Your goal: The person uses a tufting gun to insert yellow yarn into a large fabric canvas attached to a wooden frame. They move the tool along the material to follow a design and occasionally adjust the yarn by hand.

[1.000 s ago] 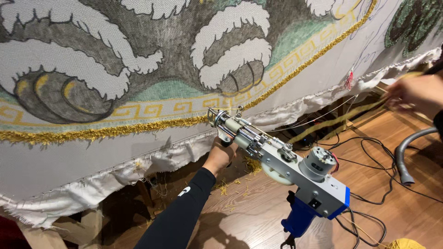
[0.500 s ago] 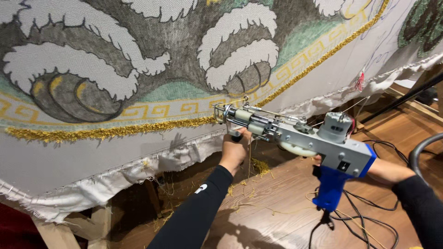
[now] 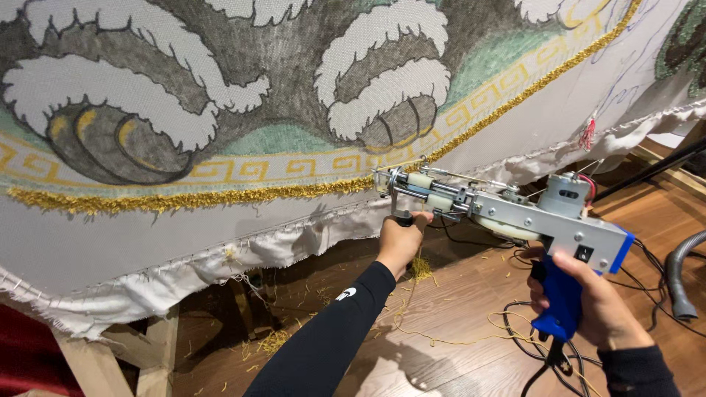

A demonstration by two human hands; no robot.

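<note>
A metal tufting gun (image 3: 507,213) with a blue grip points left at a stretched white cloth (image 3: 309,95) carrying a grey, white, green and gold tufted pattern. My left hand (image 3: 399,241), in a black sleeve, grips the gun's front handle just under the nose. My right hand (image 3: 588,305) wraps the blue rear grip. The gun's tip sits close to the gold tufted border line (image 3: 220,195), near the cloth's lower edge.
The cloth hangs on a wooden frame (image 3: 110,353) above a wood floor (image 3: 456,345) strewn with yellow yarn scraps. Black cables (image 3: 529,331) coil on the floor at right. A grey hose (image 3: 676,279) curves at the far right.
My right hand came in from the far right and took the blue grip. The gun has levelled out and its nose has come up to the gold border.
</note>
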